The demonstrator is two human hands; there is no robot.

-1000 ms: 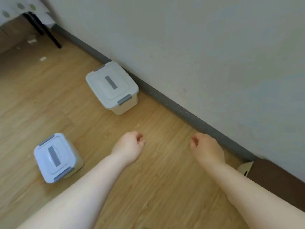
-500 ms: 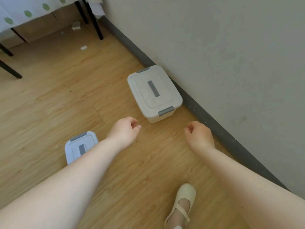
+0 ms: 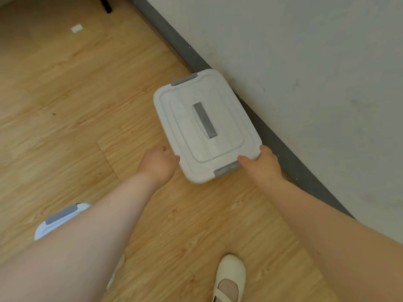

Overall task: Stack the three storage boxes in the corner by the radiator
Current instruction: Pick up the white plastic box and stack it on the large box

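A white storage box (image 3: pixel 207 125) with a grey lid handle and grey end latches stands on the wooden floor against the skirting board. My right hand (image 3: pixel 261 164) holds its near right corner, with the thumb on the lid beside the near latch. My left hand (image 3: pixel 158 164) is at the near left edge, fingers curled against the side under the lid rim. A smaller pale blue box (image 3: pixel 63 216) with a grey latch sits at the lower left, mostly hidden by my left forearm. No third box or radiator is in view.
A pale wall (image 3: pixel 305 62) with a dark grey skirting board (image 3: pixel 290 162) runs diagonally along the right. My cream shoe (image 3: pixel 229 277) stands on the floor below the box. A black table leg (image 3: pixel 104 5) and a paper scrap (image 3: pixel 76 28) lie at the top left.
I have stepped closer to the white box. Both hands moved forward from loose fists in the air and now grip its near corners. The blue box slid behind my left forearm.
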